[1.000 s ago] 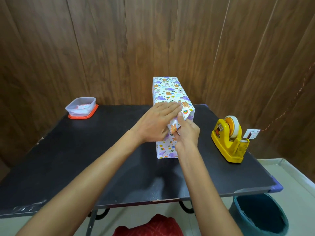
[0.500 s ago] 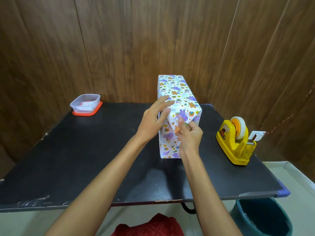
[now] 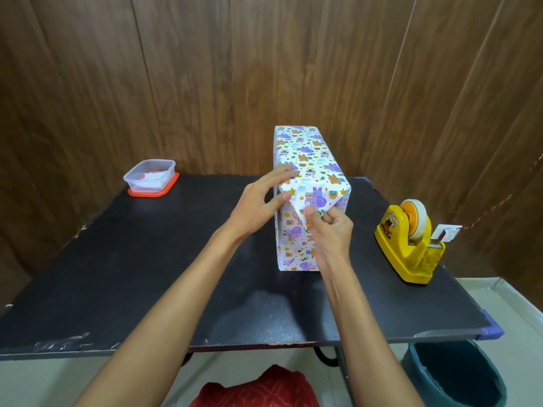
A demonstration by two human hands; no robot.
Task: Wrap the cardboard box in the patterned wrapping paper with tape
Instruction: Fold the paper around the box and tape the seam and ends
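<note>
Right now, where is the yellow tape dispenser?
Head view: the yellow plastic tape dispenser stands near the black table's right edge, right of the patterned wrapped box.

I am in what looks like a room at home: my small black table (image 3: 117, 289) stands against a wall of dark wood panels (image 3: 205, 83). A yellow tape dispenser (image 3: 411, 257) with a cartoon sticker, a plastic food tub (image 3: 150, 176) and a teal bucket (image 3: 458, 380) on the pale floor (image 3: 517, 304) fit that.

The animal-patterned white wrapping paper (image 3: 308, 160) hides the cardboard box entirely, the right hand (image 3: 332, 233) covers the flap's tip, what the clear plastic tub (image 3: 150, 177) holds is unreadable, and the bottom edge cuts off the round teal bucket (image 3: 458, 377).
</note>
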